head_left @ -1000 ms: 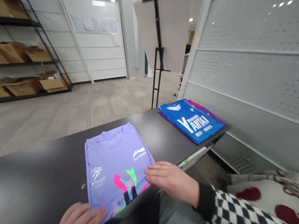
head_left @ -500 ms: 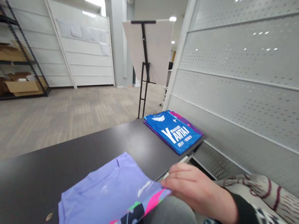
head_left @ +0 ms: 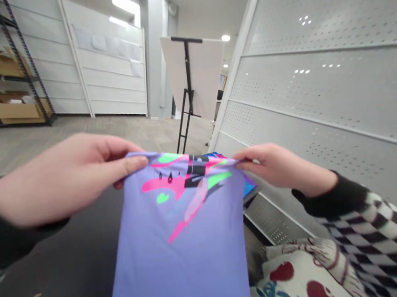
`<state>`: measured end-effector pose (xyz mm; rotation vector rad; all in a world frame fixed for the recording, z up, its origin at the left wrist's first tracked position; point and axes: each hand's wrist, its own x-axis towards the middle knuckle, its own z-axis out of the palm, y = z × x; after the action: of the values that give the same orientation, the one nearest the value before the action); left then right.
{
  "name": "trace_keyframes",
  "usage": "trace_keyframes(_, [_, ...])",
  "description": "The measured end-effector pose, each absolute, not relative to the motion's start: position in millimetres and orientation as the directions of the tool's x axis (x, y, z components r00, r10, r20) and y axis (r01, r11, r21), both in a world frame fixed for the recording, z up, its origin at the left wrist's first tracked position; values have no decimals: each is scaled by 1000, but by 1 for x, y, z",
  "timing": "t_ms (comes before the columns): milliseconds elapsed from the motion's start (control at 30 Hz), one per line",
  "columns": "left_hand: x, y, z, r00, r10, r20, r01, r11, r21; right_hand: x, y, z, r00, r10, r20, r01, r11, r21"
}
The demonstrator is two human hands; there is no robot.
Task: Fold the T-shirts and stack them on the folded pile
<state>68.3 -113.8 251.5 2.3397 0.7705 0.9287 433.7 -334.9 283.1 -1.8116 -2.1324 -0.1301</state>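
I hold a folded lilac shirt (head_left: pixel 187 244) with pink, green and black print up in front of me, above the black table (head_left: pixel 55 272). My left hand (head_left: pixel 63 177) pinches its top left corner, thumb on the cloth. My right hand (head_left: pixel 274 166) pinches the top right corner. The shirt hangs down from both hands and hides most of the stack of folded shirts behind it, of which only a sliver of the blue one (head_left: pixel 248 186) shows at the table's right end.
A white perforated panel wall (head_left: pixel 319 84) runs along the right. An easel with a board (head_left: pixel 194 78) stands beyond the table. Shelves with cardboard boxes (head_left: pixel 0 84) fill the far left. A patterned red, white and teal cloth (head_left: pixel 297 280) lies at lower right.
The lilac shirt lay flat on the table with my hands at its near edge; both hands have gripped that edge and lifted it so that it hangs in front of me.
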Motion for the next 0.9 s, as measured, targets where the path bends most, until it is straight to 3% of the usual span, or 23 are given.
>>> trace_keyframes(100, [119, -93, 295, 634, 653, 413, 418, -740, 527, 474, -285, 311, -29, 908, 418, 993, 76, -95])
trace_keyframes(200, [170, -78, 314, 554, 573, 604, 396, -820, 414, 513, -244, 337, 91, 851, 518, 993, -36, -115])
trace_keyframes(367, [246, -79, 282, 551, 408, 727, 212, -912, 351, 565, -242, 334, 197, 768, 610, 980, -150, -127])
trace_keyframes(500, [291, -119, 181, 612, 321, 723, 95, -937, 336, 605, -287, 252, 244, 726, 643, 970, -197, -145])
trace_keyframes(667, [336, -182, 37, 894, 286, 344, 169, -928, 333, 655, -357, 81, 316, 823, 473, 943, -216, -255])
trace_keyframes(767, [353, -198, 0, 935, 211, 286, 129, -951, 281, 670, -388, 2, 353, 845, 402, 921, -239, -306])
trace_keyframes(900, [356, -200, -2, 932, 165, 322, 84, -965, 250, 675, -399, -40, 438, 768, 467, 888, -288, -358])
